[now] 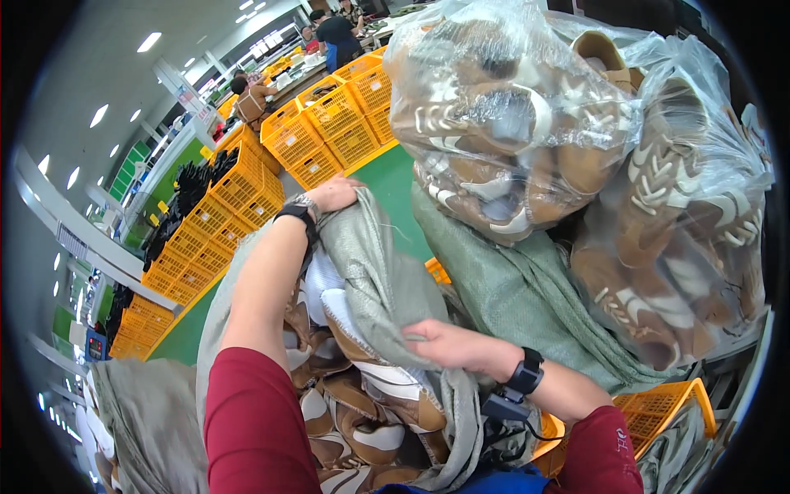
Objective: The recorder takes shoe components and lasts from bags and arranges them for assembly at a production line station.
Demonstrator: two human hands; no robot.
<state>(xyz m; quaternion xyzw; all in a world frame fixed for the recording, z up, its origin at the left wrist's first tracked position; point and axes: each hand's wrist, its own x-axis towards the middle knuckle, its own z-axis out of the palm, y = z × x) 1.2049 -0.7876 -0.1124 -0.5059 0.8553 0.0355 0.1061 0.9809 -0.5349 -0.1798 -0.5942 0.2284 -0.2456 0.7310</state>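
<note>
A grey-green woven sack [374, 276] stands in front of me, its mouth spread wide. Inside lie several brown shoe uppers [366, 432] with white panels, some of them partly covered by the cloth. My left hand [333, 194] is closed over the far rim of the sack, with the fingertips partly hidden by the cloth. Nearer to me, my right hand [453, 344] pinches the right side of the same sack between thumb and fingers. A fold of cloth hangs between the two hands and covers part of the opening.
Clear plastic bags [510, 123] of brown-and-white shoes are piled at the right, beside another green woven sack [527, 296]. Yellow crates [329, 115] line the green floor [399, 202]. A yellow basket [671, 412] sits lower right. Several people work in the background.
</note>
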